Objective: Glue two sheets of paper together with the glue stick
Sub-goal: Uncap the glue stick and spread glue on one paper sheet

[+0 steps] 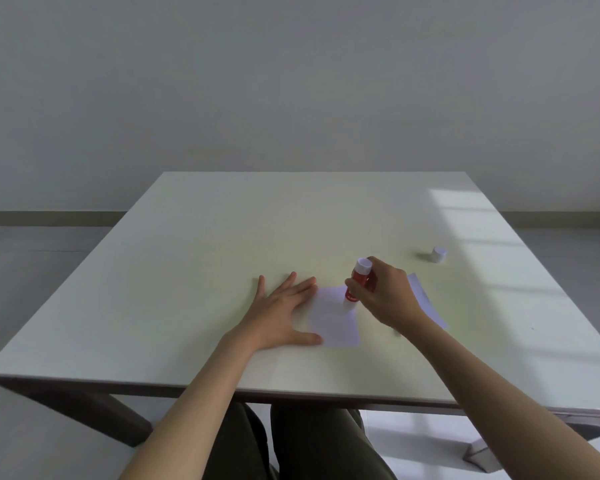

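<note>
A small white sheet of paper (333, 318) lies flat on the table. My left hand (281, 311) rests spread on the table, fingertips and thumb pressing the sheet's left edge. My right hand (383, 296) grips a red glue stick (357, 282), tilted with its tip down on the sheet's upper right part. A second white sheet (426, 299) lies to the right, partly hidden behind my right wrist. The glue stick's white cap (438, 255) stands on the table farther right.
The pale table (222, 254) stretches far back and left. Its near edge runs just above my knees. A patch of sunlight falls across the right side. A plain wall stands behind.
</note>
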`<move>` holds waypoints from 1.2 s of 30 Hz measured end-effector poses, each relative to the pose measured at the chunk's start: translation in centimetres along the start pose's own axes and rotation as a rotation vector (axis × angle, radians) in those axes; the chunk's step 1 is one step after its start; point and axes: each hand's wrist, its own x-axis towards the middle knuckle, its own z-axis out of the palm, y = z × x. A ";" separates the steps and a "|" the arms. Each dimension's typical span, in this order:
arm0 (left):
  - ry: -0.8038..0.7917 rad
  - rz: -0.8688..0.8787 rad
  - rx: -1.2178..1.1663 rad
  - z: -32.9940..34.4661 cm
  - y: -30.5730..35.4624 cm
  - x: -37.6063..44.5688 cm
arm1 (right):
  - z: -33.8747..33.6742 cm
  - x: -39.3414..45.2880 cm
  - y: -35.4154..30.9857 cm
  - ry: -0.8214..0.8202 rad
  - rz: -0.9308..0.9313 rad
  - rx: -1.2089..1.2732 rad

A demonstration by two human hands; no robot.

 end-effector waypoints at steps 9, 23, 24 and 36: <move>0.004 0.003 0.015 0.2 -0.2 0.1 | -0.5 0.5 -0.6 0.043 -0.066 0.068; -0.037 0.088 0.072 -0.8 0.4 0.3 | 1.0 0.0 0.0 0.038 -0.096 0.027; -0.039 0.107 0.064 -0.7 0.5 0.4 | 1.0 0.0 0.0 0.040 -0.098 0.024; -0.072 0.076 0.027 -0.5 0.6 0.7 | 1.1 -0.5 -0.2 0.042 -0.156 -0.053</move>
